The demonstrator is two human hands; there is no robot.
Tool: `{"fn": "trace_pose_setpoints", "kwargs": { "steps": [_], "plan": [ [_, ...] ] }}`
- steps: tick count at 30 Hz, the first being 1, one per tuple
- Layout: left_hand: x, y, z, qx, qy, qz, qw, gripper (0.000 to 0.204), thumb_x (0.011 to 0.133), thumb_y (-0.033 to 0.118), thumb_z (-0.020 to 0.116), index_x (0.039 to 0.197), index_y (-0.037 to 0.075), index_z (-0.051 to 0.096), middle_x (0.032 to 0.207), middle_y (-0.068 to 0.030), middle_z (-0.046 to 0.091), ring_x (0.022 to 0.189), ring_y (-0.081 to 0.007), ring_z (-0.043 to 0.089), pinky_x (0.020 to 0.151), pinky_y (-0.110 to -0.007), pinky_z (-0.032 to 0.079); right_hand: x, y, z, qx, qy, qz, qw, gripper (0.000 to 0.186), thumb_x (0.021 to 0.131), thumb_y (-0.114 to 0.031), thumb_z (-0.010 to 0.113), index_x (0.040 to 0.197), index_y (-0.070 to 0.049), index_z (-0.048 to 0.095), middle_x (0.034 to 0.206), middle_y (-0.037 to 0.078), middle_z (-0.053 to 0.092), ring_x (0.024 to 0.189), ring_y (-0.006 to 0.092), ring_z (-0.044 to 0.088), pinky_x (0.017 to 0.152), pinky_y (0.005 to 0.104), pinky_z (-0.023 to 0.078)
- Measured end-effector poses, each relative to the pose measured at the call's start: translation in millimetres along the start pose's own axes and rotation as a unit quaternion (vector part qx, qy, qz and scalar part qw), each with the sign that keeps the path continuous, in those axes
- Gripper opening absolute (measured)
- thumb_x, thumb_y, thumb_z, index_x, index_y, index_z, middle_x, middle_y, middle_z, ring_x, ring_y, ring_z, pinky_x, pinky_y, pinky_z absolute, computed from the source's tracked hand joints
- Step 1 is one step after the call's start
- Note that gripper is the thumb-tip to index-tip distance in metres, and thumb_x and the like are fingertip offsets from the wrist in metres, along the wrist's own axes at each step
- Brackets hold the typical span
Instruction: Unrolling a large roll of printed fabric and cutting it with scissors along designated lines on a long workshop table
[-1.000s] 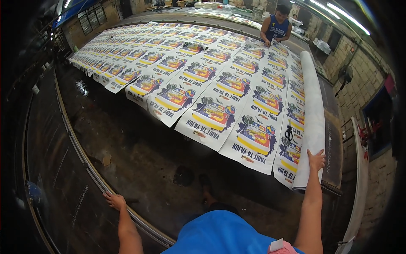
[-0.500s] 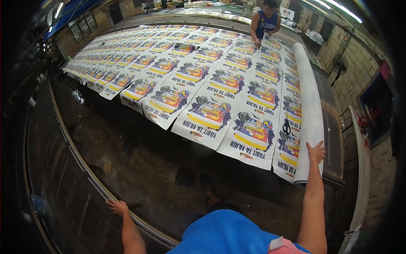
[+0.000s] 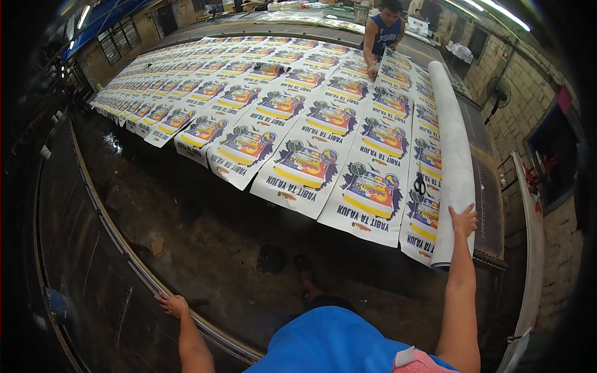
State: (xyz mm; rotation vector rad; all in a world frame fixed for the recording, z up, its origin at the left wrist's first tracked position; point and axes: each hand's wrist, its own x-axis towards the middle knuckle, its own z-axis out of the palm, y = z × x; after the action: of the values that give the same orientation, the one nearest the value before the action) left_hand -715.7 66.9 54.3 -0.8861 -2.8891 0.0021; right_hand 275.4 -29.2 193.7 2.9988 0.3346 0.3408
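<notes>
My right hand (image 3: 463, 221) lies on the near end of a long white roll of sheet material (image 3: 458, 158), fingers spread over its surface and not closed around it. The roll runs along the right side of a long table, beside printed white sheets (image 3: 303, 198) with colourful repeated designs. Black-handled scissors (image 3: 420, 184) rest on the strip next to the roll. Down at the left, my left hand (image 3: 172, 304) rests on the metal edge rail (image 3: 149, 280) of a second dark table, fingers stretched out over it. Neither hand lifts anything.
Across the table a co-worker (image 3: 384, 34) in a blue sleeveless top bends over the sheets, one hand on them. Between the tables runs a dark floor (image 3: 205, 230). A standing fan (image 3: 497, 93) and a block wall (image 3: 535, 93) are at the right.
The co-worker has leaned further forward over the sheets, and another person shows behind. The view has shifted slightly. My two hands stay where they were on the roll and the rail.
</notes>
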Motion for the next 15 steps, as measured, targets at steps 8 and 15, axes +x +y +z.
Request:
{"fn": "trace_pose_setpoints", "kwargs": {
  "steps": [8,15],
  "plan": [
    [1.7,-0.9,4.5,0.006,0.02,0.004,1.0,0.075,0.088,0.02,0.062,0.155,0.012,0.029,0.163,-0.0115,0.023,0.142,-0.0365,0.037,0.111,-0.057,0.038,0.3,0.2,-1.4,0.015,-0.008,0.002,1.0,0.11,0.075,-0.077,0.064,0.157,-0.013,0.028,0.148,0.024,0.042,0.129,0.042,0.05,0.1,0.0612,0.044],
    [-0.6,-0.8,2.5,0.006,0.009,0.006,1.0,0.075,0.088,0.02,0.062,0.154,0.01,0.029,0.163,-0.0119,0.023,0.142,-0.0362,0.038,0.111,-0.057,0.038,1.3,0.4,0.1,0.009,0.007,0.0,1.0,0.11,0.074,-0.077,0.064,0.156,-0.013,0.029,0.147,0.024,0.043,0.127,0.0419,0.051,0.1,0.0603,0.044]
  ]
}}
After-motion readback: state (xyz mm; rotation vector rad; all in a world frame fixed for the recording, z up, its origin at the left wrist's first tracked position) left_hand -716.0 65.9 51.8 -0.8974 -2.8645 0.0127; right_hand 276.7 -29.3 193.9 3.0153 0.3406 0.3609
